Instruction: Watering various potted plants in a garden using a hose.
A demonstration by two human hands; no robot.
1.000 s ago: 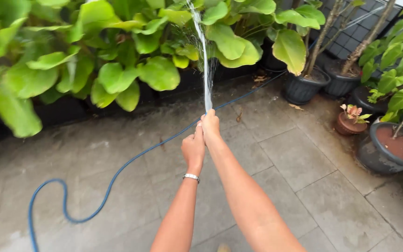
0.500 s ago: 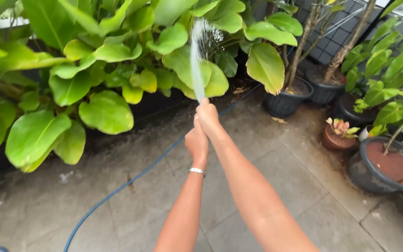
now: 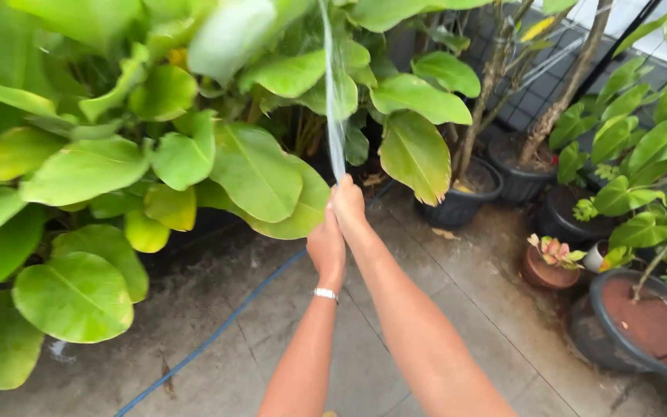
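Water [image 3: 335,100] leaves the fingers as a thin flat stream and goes up and away, into the big green leaves [image 3: 256,166] just beyond the hands. Both arms are stretched forward. The right hand [image 3: 347,205] is in front, closed in a fist around the hose end, and its fingers seem to press the mouth of the hose, which I judge makes the jet narrow; the mouth itself is hidden inside the fist. The left hand [image 3: 326,247] is just behind and below it, touching it, also closed on the hose. A bracelet [image 3: 324,293] sits on the left wrist.

The hose [image 3: 218,328] is blue and thin. From under the fingers it runs down and to the left over the wet paving [image 3: 457,309], so its long axis goes from low left up to the fists, and its open end points forward and upward, along the stream.

To do this step well, I think the grip must be kept firm and steady, with even pressure at the mouth so the jet does not scatter. Aim should be low on the plants, not only on the upper leaves. To the right of the fingers, well apart, stand dark pots [image 3: 457,201] and a brown pot [image 3: 546,270].
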